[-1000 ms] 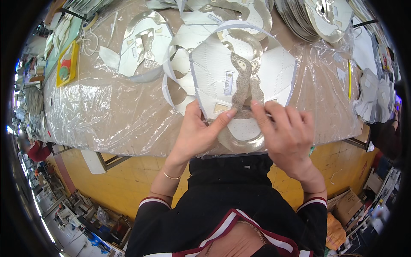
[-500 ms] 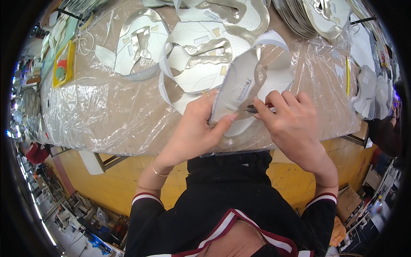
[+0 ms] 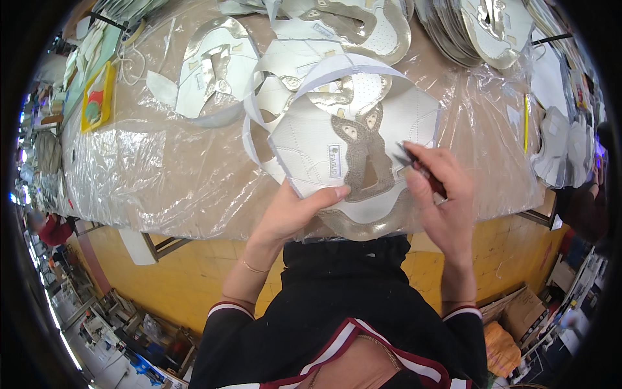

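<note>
A white shoe upper [image 3: 301, 139] with a grey-beige overlay and a shiny metallic edge faces me above the near table edge. My left hand [image 3: 285, 214] grips its lower left part, thumb on the front and fingers hidden behind. In my right hand [image 3: 448, 188] is a pair of small thread snips [image 3: 414, 162] with dark blades and a reddish handle. Their tips point left, close to the upper's right side; I cannot tell whether they touch it. Behind, another white upper [image 3: 269, 100] lies partly covered by the held one.
Clear plastic sheeting covers the brown table [image 3: 162, 168]. Another upper [image 3: 233, 71] lies at left, with stacked uppers [image 3: 453, 39] at the far right. A yellow tray [image 3: 97, 97] sits on the left, and grey pieces [image 3: 557, 142] hang by the right edge. A cardboard box [image 3: 521, 311] stands lower right.
The upper has turned from a steep, folded tilt to face me more broadly. My right hand has drawn slightly away from it, and the snips now show more.
</note>
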`<action>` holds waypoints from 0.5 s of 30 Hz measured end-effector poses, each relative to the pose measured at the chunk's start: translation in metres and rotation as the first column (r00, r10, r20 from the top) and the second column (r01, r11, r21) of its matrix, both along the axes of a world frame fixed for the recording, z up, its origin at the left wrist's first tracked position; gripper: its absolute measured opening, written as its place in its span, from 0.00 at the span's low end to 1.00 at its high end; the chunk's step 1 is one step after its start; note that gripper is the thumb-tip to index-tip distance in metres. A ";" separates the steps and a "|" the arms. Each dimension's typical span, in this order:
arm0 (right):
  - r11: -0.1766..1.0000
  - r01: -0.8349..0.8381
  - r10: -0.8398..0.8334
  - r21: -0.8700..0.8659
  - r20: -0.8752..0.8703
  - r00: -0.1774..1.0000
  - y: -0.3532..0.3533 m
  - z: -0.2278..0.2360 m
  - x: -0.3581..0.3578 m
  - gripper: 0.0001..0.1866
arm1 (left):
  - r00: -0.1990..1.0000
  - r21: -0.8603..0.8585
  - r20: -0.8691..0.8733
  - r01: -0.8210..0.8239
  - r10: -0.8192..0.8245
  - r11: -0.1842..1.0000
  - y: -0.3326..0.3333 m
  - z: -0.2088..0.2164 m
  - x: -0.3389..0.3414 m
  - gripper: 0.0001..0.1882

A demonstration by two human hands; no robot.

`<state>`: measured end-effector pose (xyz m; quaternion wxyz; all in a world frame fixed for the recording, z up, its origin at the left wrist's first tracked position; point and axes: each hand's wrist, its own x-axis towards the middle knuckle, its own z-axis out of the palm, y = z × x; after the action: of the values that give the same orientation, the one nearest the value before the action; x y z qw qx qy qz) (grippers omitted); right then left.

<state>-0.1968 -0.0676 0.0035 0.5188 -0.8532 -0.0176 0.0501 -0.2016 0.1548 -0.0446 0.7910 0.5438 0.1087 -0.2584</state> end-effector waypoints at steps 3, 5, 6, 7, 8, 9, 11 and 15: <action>0.999 0.013 -0.014 0.033 0.020 1.000 0.012 -0.010 -0.010 0.17 | 0.993 -0.064 -0.068 -0.106 0.101 0.992 -0.008 -0.009 -0.009 0.26; 0.994 0.087 -0.088 0.066 0.020 0.996 0.020 -0.017 -0.017 0.17 | 0.992 0.016 0.015 -0.128 0.128 0.992 -0.012 -0.013 -0.012 0.26; 0.991 0.119 -0.120 0.065 0.014 0.993 0.021 -0.019 -0.020 0.17 | 0.993 0.023 0.028 -0.114 0.114 0.993 -0.012 -0.015 -0.012 0.25; 0.991 0.110 -0.113 0.070 0.042 0.993 0.022 -0.021 -0.022 0.17 | 0.994 0.029 0.042 -0.101 0.100 0.994 -0.012 -0.016 -0.012 0.25; 0.993 0.094 -0.099 0.064 0.067 0.993 0.024 -0.023 -0.023 0.18 | 0.995 0.043 0.045 -0.090 0.088 0.995 -0.011 -0.016 -0.012 0.24; 0.994 0.085 -0.091 0.065 0.104 0.990 0.024 -0.024 -0.024 0.18 | 0.996 0.035 0.054 -0.077 0.075 0.996 -0.011 -0.016 -0.012 0.25; 0.995 0.085 -0.089 0.044 0.098 0.991 0.025 -0.024 -0.025 0.18 | 0.998 0.036 0.047 -0.052 0.050 0.998 -0.010 -0.014 -0.011 0.26; 0.994 0.080 -0.084 0.069 0.058 0.995 0.027 -0.021 -0.027 0.18 | 0.990 0.080 0.130 -0.061 0.051 0.995 -0.014 -0.008 -0.013 0.21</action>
<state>-0.2241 -0.0403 -0.0172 0.5480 -0.8365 -0.0002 0.0020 -0.2146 0.1409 -0.0530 0.7799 0.5885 0.0837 -0.1960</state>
